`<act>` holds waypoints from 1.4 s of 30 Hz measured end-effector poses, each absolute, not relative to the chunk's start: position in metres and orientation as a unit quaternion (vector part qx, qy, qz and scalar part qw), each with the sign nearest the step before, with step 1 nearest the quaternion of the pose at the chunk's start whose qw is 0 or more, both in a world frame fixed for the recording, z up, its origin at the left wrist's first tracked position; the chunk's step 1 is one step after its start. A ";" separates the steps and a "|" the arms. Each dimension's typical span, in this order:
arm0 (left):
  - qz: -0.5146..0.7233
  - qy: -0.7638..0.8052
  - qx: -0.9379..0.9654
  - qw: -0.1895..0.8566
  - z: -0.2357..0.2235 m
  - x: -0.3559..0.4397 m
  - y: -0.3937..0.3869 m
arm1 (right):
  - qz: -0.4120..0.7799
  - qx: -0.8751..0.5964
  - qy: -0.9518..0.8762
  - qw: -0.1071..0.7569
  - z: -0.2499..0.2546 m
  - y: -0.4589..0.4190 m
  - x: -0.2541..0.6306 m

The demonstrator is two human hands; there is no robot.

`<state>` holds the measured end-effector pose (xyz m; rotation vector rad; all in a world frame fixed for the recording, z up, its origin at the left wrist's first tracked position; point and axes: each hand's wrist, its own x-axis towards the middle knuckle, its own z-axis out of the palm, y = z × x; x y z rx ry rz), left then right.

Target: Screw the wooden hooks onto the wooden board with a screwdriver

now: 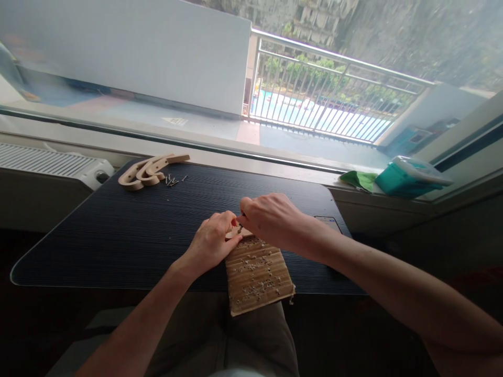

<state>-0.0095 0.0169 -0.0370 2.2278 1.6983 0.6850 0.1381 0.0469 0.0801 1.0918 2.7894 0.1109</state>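
Observation:
My left hand (212,238) is closed on a pale wooden piece (245,232), thumb along its near side, pressing it down on a brown board (257,277). Many small holes and crumbs mark the board, and its near end overhangs the table edge. Above the wood, my right hand (267,214) is wrapped round a slim metal-shafted tool (240,228) that points down at the piece. The tool's handle is hidden in my fist, and much of the wooden piece is covered by my hands.
Curved wooden hooks (147,172) and several loose screws (171,181) lie at the back left of the dark table (118,235). A phone (329,223) lies beyond my right forearm. On the windowsill are a green cloth (359,180) and a teal box (411,177). A radiator (58,165) stands left.

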 end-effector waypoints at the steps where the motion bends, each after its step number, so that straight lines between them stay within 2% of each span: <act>1: 0.234 0.584 0.766 0.129 -0.037 -0.009 0.017 | 0.029 0.361 0.929 0.075 0.083 0.046 0.138; 7: 0.238 0.586 0.764 0.131 -0.038 -0.010 0.017 | -0.019 0.330 0.941 0.074 0.102 0.044 0.141; 13: 0.246 0.584 0.766 0.111 -0.043 -0.011 0.018 | -0.028 0.271 0.960 0.063 0.095 0.049 0.144; 28: 0.254 0.593 0.754 0.122 -0.040 -0.008 0.018 | 0.025 0.385 0.923 0.014 0.081 0.052 0.130; 31: 0.250 0.596 0.752 0.132 -0.039 -0.008 0.018 | 0.049 0.351 0.935 -0.004 0.081 0.053 0.134; 38: 0.243 0.583 0.761 0.150 -0.036 -0.009 0.017 | 0.055 0.163 0.985 0.008 0.080 0.064 0.142; 42: 0.242 0.586 0.759 0.149 -0.037 -0.009 0.017 | 0.039 0.173 0.984 -0.004 0.075 0.065 0.141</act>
